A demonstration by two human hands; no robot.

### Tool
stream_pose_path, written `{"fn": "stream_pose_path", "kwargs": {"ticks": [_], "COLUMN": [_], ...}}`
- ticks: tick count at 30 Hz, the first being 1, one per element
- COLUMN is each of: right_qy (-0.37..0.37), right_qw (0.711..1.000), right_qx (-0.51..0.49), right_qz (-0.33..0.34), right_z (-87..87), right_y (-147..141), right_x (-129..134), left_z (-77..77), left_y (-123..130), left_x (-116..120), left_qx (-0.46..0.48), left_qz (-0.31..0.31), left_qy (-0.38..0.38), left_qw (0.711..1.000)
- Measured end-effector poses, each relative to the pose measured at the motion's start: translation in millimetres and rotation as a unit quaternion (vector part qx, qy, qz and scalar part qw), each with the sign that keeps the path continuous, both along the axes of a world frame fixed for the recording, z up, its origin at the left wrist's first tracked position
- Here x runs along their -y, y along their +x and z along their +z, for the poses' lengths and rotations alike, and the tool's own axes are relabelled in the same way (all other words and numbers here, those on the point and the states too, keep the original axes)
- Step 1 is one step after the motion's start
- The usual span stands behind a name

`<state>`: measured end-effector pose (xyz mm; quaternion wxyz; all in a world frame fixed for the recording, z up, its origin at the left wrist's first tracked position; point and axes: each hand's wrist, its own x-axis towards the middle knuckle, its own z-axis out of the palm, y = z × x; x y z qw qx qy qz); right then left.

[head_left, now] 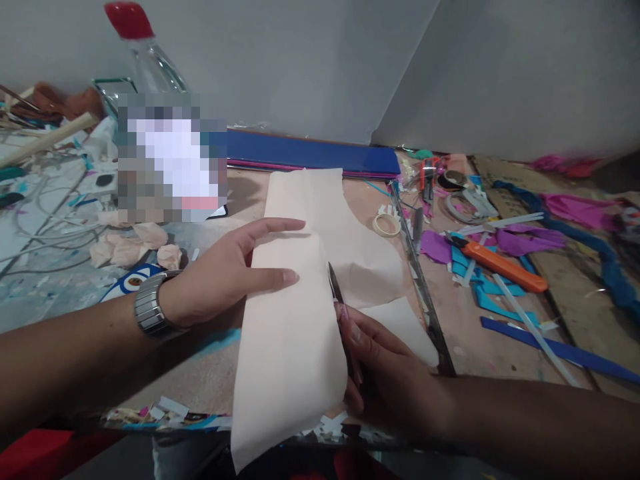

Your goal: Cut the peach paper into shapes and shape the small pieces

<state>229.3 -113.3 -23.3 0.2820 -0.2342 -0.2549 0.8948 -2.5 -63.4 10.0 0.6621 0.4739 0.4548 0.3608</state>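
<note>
Here, scissors [337,285] point forward, roughly along the cream paper's [290,347] length.

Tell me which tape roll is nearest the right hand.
The small cream roll beside the paper; others, including the larger grey roll, lie farther off.

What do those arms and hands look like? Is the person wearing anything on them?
The left hand and right hand wear no gloves, and no sleeves show. Around the left wrist is a shiny silver band with flat metal links, like a watch strap.
</note>
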Motion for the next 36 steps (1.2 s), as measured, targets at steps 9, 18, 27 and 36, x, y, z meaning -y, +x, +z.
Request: {"fn": "stream_pose_path", "kwargs": {"ticks": [9,18,27,36], "right_qy": [-0.063,-0.087,-0.098,-0.089], "right_qw": [0.998,0.993,0.992,0.993], "right_qx": [0.009,0.069,0.077,0.071], "right_qz": [-0.001,-0.033,-0.029,-0.030], "right_z": [2.8,8.2,7.4,6.0], "right_y": [2.6,3.5,4.2,5.1], "right_x": [2.1,2.1,2.2,3.0], "left_z": [-1.2,-0.6,-2.5,0.5], "left_y": [-3.0,-1.5,-1.7,0.8], "left_x": [-0.7,6.0,7.1,7.0], "left_qx": [-0.114,-0.085,-0.065,-0.059], "left_qz": [-0.050,-0.063,-0.052,-0.060], "left_qy": [0.128,0.109,0.090,0.076], "left_qw": [0.984,0.988,0.992,0.993]}}
